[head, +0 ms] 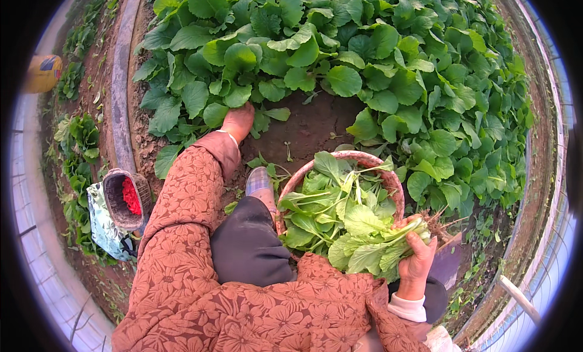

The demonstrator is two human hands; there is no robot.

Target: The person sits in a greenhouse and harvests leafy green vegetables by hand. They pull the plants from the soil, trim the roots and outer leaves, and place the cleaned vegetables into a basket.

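Bunched leafy greens [391, 242] with dirt-covered roots are gripped in my right hand [416, 256], over the right side of a basket. That round basket [298, 175] has a mottled red-and-white rim and is heaped with loose green plants [319, 206]. My left hand [240, 120] reaches down at the near edge of the growing leafy greens [196, 97]; its fingers are hidden under the leaves, so what they touch cannot be seen. Bare brown soil [305, 124] lies between the left hand and the basket.
A plaid shoe [259, 181] stands left of the basket. Further left are a woven basket [145, 195] with something red inside, a patterned bag [102, 224] and a long grey border strip [122, 78]. A yellow container [45, 74] is at far left, a pale pole [519, 299] at lower right.
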